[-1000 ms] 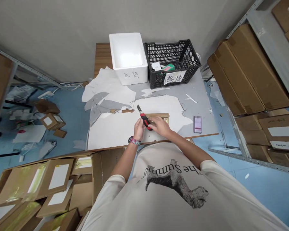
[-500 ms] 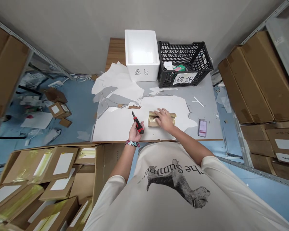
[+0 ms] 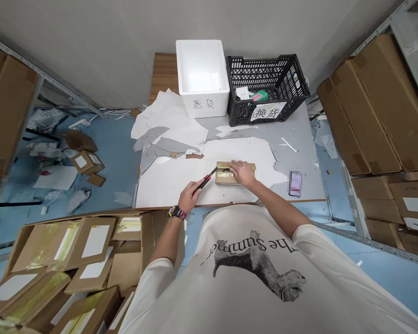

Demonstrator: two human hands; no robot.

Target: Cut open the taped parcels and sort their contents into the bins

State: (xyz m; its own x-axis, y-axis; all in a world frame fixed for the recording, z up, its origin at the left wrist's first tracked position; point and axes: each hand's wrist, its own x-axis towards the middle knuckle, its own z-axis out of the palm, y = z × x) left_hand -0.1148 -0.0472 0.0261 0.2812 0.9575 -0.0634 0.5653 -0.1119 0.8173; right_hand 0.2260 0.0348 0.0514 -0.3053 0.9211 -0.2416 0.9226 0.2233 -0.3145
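- Brown card makes up the box point(image 3: 224, 180), which lies on the white sheet point(image 3: 170, 185) that covers part of the table point(image 3: 301, 150). Clock places here are read from the box, with 12 pointing away from the person.
- At 8 o'clock the left hand point(image 3: 188, 197) is closed around the knife point(image 3: 204, 182), its blade aimed toward 2 and its tip at the box's 10 o'clock corner. Whether the tip has gone in, I cannot tell.
- Over the box's 3 o'clock half lies the right hand point(image 3: 244, 174), fingers toward 10 — whether they grip or only press down, I cannot tell. The two hands are apart, with the blade and part of the box between them.
- Done, as far as shows: the box is set down and steadied, and the knife is in hand with its blade out.
- Left, in my judgement: most of the cutting. Shiny tape point(image 3: 225, 175) shows on the box and no contents can be seen; a dark streak by the fingers is too small to read as a slit or a shadow.
- Apart from this work stand the tub point(image 3: 204, 105) at 11 and the crate point(image 3: 235, 113) at 1 — a green pack point(image 3: 260, 95) lies in the crate. The phone point(image 3: 295, 183) lies near 3.
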